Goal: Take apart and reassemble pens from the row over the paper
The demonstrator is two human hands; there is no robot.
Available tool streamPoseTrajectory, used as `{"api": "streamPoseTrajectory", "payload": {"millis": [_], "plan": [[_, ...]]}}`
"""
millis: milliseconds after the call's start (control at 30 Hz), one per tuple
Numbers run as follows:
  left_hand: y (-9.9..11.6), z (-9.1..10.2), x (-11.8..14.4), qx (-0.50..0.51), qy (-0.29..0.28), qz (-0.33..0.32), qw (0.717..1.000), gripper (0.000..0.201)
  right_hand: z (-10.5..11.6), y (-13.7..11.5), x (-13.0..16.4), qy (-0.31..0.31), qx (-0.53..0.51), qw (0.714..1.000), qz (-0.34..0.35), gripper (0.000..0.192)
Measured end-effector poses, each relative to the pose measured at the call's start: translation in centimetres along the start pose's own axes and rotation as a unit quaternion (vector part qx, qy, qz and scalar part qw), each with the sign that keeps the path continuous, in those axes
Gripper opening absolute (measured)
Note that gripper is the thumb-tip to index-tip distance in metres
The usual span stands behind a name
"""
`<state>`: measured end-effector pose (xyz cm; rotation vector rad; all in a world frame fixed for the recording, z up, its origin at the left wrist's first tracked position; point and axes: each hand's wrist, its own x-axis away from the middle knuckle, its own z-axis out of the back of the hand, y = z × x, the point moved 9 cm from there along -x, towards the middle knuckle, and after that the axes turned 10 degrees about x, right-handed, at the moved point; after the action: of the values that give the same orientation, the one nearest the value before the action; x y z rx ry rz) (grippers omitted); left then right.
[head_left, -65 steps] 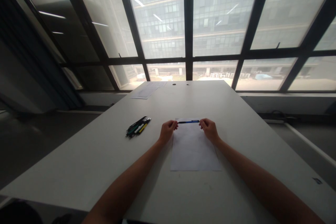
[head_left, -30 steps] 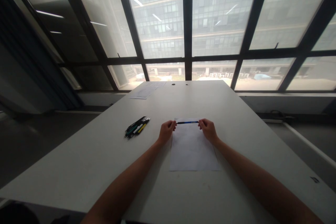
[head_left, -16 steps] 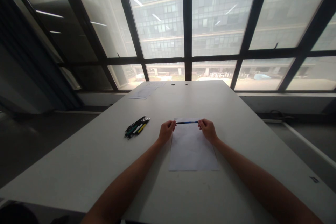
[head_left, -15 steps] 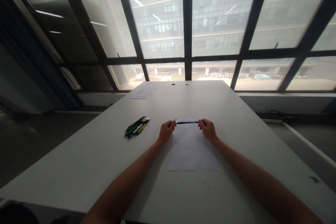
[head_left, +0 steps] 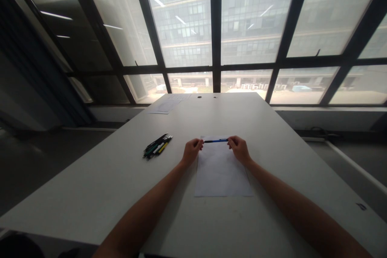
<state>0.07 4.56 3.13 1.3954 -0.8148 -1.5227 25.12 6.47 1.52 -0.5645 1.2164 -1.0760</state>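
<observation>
Being held crosswise above the far edge of a sheet of paper point(head_left: 223, 171), a pen point(head_left: 216, 141) is lying with its long axis running left to right, nearly level, so that each end is meeting one hand. The left hand point(head_left: 191, 152) is being kept curled, its fingertips pinched on the left end of the pen, while the right hand point(head_left: 239, 149) is pinched in the same way on the right end; neither hand is being spread, and the middle of the barrel is being left bare between them. Both hands are being held equally near, each at its own end, so any pull or twist along the barrel is judged to be shared between them. The pen is looking slim, with a blue barrel toward the right and a darker, almost black stretch toward the left; whether a cap or tip is sitting at either end cannot be told, since the fingers are covering both. The paper is lying flat and blank on the pale desk point(head_left: 99, 185), directly under the hands. A loose bundle of other pens point(head_left: 157, 146) is lying well apart to the left, and more papers point(head_left: 168, 106) are resting near the far edge by the windows.
</observation>
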Motion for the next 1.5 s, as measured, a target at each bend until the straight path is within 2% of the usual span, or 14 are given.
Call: {"api": "streamPoseTrajectory", "payload": {"millis": [133, 367, 600, 900, 1100, 1200, 1367, 1500], "plan": [[0.0, 0.0, -0.1, 0.002, -0.004, -0.010, 1.000, 0.034, -0.2, -0.1, 0.1, -0.005, -0.007, 1.000, 0.008, 0.030], [-0.7, 0.1, -0.2, 0.029, 0.007, -0.002, 1.000, 0.028, -0.2, -1.6, 0.4, 0.001, 0.072, 0.995, 0.069, 0.025], [-0.8, 0.2, -0.2, 0.017, 0.016, -0.002, 1.000, 0.027, -0.2, -2.4, 0.5, 0.001, 0.089, 0.990, 0.107, 0.025], [-1.0, 0.1, -0.3, 0.021, 0.006, -0.009, 1.000, 0.026, -0.6, -2.7, 0.6, -0.021, 0.083, 0.990, 0.113, 0.022], [0.1, -0.5, 0.0, -0.006, -0.013, -0.027, 1.000, 0.024, -0.8, -1.9, 0.5, -0.036, 0.094, 0.991, 0.090, 0.026], [0.8, -0.9, 0.2, -0.026, -0.028, -0.032, 0.999, 0.025, -0.9, -1.4, 0.5, -0.050, 0.093, 0.991, 0.084, 0.027], [1.6, -1.3, 0.5, -0.033, -0.052, -0.044, 0.997, 0.034, -1.1, -0.6, 0.3, -0.049, 0.092, 0.991, 0.080, 0.019], [1.4, -1.5, 0.6, -0.021, -0.062, -0.034, 0.997, 0.039, -1.1, -0.2, 0.3, -0.042, 0.083, 0.993, 0.077, 0.019]]}}
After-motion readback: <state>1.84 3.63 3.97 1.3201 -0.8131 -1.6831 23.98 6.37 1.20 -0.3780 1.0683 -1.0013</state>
